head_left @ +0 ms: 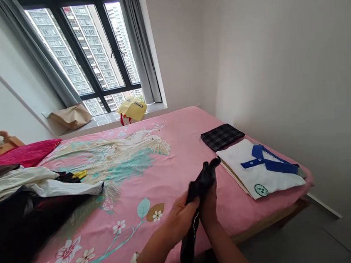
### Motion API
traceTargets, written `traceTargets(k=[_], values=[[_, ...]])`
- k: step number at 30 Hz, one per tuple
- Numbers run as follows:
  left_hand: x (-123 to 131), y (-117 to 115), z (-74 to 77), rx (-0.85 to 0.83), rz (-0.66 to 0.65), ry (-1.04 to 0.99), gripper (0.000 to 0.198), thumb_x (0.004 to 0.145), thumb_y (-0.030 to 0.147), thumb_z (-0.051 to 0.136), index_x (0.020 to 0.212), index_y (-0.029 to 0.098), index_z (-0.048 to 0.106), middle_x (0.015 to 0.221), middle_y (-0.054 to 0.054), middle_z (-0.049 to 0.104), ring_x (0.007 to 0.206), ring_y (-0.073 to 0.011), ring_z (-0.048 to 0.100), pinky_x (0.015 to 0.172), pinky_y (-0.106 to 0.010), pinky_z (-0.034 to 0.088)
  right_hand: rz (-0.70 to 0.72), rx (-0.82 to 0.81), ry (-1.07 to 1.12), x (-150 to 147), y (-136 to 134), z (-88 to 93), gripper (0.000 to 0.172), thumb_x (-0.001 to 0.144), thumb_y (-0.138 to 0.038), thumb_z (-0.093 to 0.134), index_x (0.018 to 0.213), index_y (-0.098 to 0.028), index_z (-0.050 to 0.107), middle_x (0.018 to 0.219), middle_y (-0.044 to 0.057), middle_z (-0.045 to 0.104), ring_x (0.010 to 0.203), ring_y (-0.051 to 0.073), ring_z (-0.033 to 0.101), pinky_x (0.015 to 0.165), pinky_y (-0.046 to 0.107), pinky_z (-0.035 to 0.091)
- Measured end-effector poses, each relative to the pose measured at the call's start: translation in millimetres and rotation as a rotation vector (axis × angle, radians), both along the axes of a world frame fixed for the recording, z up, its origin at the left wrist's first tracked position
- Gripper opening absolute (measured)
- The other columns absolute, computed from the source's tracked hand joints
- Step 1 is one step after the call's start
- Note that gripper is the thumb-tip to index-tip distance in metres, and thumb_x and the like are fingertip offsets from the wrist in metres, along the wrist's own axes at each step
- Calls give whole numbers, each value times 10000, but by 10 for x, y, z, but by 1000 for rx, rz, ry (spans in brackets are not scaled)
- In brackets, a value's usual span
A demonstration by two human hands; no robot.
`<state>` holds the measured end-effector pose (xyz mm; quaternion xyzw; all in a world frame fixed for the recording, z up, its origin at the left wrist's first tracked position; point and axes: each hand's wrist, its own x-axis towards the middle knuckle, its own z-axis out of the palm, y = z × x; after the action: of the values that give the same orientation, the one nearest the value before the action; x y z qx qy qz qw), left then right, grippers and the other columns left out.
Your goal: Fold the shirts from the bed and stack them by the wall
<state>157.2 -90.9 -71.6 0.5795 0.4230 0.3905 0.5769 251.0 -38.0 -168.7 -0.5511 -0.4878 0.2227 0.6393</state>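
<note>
A narrow, bunched black cloth [202,183] is held up over the near edge of the bed, one end pointing away and the other hanging down between my wrists. Its exact kind I cannot make out. My left hand [182,215] is closed around it from the left, thumb on top. From the right, my right hand [209,205] grips the same cloth, its fingers partly hidden behind it. Just beyond, to the right, lies a folded white polo shirt [243,164] with a blue collar and a round green badge. Behind that shirt is a folded dark plaid cloth [222,135].
A pink floral bedsheet [183,143] covers the bed. Loose clothes [23,206] are heaped at the left, near a crimson pillow [33,152]. On the windowsill are a brown paper bag [71,116] and a yellow bag [133,108]. A wall stands close on the right.
</note>
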Motion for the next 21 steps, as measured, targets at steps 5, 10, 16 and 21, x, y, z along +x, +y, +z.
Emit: traceTargets(k=[5,10,16,21], values=[[-533,256,-144,-362,361,-445,530,794,428,598,1231,131,552,1013,-100,709,915,-261,663,834,-369,522,104,-47,-329,-62,55,416,528,938,-433,246,1439,-268,256,1504,53,253,1400,253,131,1089,575,85],[-1274,367,-954,-602,555,-430,455,882,476,433,1154,137,568,958,-104,712,809,-214,684,727,-323,546,125,-227,-421,144,257,-198,497,865,-454,371,1211,-146,551,1312,161,502,1272,293,371,1043,530,246],[-1397,-226,-1453,-661,477,-231,434,760,478,633,1092,210,556,922,-60,693,749,-177,670,637,-279,539,343,-369,-199,735,-59,-811,454,795,-564,451,826,-155,644,786,75,651,746,198,571,701,295,454],[-1159,-498,-1437,-618,505,33,616,586,470,774,1083,211,519,862,-35,657,602,-161,638,450,-237,467,508,-509,-149,705,-263,-784,410,718,-570,546,732,-168,630,615,9,586,596,146,507,572,244,397]])
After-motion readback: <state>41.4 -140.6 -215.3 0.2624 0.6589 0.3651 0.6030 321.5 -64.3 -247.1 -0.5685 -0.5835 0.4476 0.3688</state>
